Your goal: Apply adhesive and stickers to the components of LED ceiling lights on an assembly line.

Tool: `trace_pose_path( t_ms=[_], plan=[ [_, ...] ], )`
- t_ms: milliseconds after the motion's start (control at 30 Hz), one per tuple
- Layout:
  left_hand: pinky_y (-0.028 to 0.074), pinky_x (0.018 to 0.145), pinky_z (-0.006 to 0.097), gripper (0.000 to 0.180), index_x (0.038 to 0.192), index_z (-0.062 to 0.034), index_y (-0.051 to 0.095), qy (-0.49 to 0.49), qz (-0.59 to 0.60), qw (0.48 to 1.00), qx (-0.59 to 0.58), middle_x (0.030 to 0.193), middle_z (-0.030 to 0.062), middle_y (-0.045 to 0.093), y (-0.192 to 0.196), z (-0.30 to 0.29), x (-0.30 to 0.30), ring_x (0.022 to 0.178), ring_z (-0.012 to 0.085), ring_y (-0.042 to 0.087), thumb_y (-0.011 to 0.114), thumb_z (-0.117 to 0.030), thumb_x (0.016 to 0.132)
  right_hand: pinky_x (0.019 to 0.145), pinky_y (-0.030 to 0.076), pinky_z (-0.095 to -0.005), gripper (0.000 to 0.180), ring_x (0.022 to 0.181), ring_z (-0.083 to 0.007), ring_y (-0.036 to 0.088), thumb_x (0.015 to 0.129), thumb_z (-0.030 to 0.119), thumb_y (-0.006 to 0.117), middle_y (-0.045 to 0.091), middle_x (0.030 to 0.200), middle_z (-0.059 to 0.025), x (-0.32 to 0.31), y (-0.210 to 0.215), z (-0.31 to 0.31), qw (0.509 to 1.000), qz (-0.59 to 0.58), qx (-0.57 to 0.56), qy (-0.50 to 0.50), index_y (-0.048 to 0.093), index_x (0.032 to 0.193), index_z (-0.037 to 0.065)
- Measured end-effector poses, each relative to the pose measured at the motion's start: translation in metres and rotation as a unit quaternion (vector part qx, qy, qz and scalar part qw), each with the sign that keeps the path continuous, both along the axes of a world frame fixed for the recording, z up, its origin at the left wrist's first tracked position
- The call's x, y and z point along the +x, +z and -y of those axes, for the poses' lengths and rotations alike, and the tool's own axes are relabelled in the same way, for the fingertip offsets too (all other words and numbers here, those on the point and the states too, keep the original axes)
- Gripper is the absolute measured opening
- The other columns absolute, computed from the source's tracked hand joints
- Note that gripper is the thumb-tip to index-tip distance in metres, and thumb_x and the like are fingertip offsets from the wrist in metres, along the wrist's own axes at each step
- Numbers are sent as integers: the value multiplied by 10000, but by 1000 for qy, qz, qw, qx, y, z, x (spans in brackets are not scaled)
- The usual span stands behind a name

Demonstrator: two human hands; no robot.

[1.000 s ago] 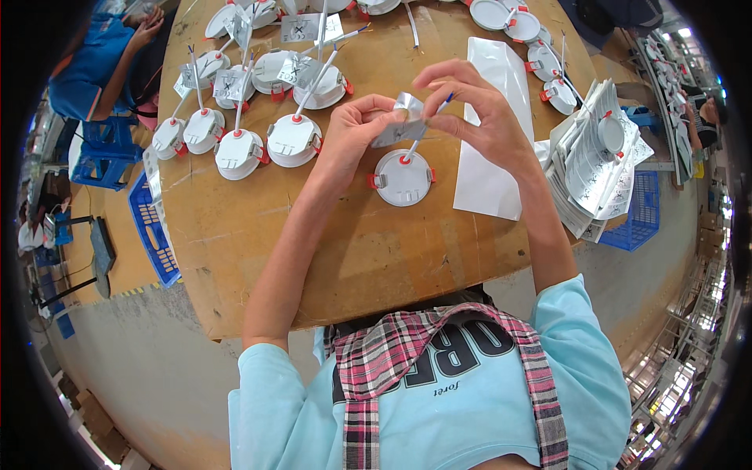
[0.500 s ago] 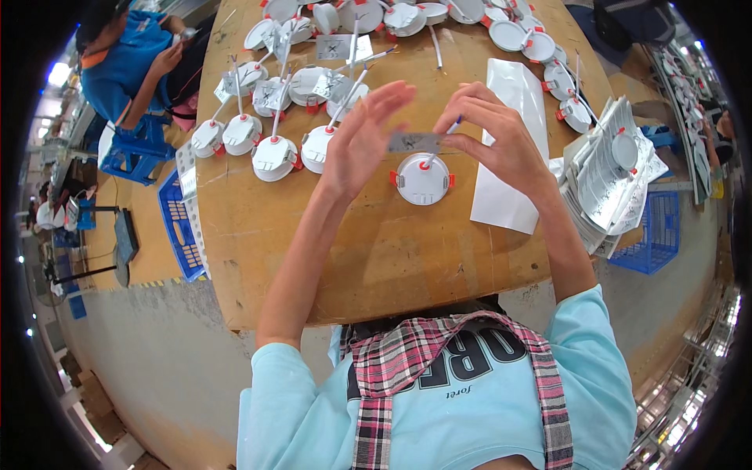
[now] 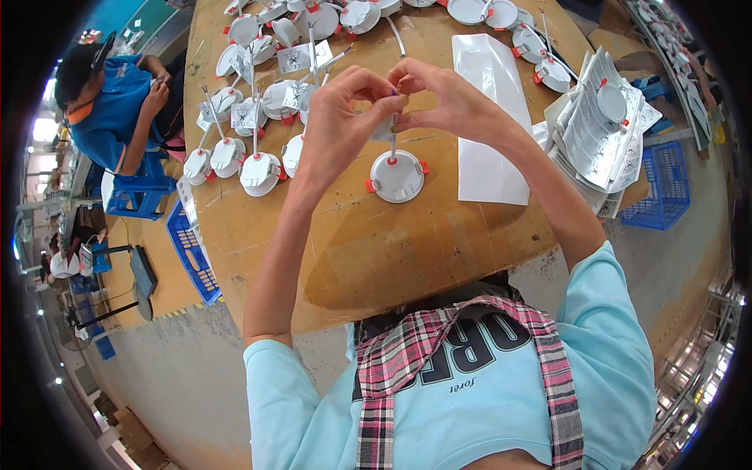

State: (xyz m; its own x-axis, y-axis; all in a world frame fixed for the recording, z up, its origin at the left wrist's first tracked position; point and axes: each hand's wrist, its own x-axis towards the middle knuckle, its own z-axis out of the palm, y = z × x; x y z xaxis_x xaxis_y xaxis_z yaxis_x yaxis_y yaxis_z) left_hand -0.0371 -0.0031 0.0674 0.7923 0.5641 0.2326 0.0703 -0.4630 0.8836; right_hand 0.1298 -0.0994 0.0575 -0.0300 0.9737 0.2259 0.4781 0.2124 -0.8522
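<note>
A round white downlight (image 3: 398,177) with red-tipped spring clips lies on the table in front of me, its white cable (image 3: 393,145) standing up from the back. Around the upper cable sits a small silver label (image 3: 382,131), mostly hidden by fingers. My left hand (image 3: 338,117) is closed, thumb and fingers pinching the label at the cable. My right hand (image 3: 450,106) meets it there, fingertips also closed on the label. Left of my hands stand several downlights (image 3: 260,174) with upright cables and silver labels on them.
A glossy white sheet (image 3: 489,125) lies right of my hands. Beyond it a thick stack of label sheets (image 3: 599,133) carries a small downlight (image 3: 612,103). Blue crates (image 3: 658,188) flank the table. At the left, a person in blue (image 3: 117,102) sits working. More downlights (image 3: 360,16) crowd the far side.
My left hand has come from open beside the label to pinching it, and both hands now meet at the cable. The label has folded around the cable. The view has shifted slightly.
</note>
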Motion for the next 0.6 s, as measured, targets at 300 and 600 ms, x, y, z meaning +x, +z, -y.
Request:
trace_pose_path(
  t_ms=[300,600],
  plan=[
    [455,662,239,195,831,-27,659,-14,19,997,-69,750,-9,634,-5,-14,-5,724,62,575,734,-206,812,910,418,-337,237,1080,-210,474,726,105,741,589,959,-15,5,-2,-1,979,194,64,0,629,920,29],
    [461,694,215,132,882,-49,635,-29,-2,998,-60,781,-40,601,-12,-20,-2,769,42,571,719,-134,826,844,442,-349,106,952,-241,534,780,99,657,612,882,-52,-5,5,15,984,171,53,-5,604,846,36]
  ],
)
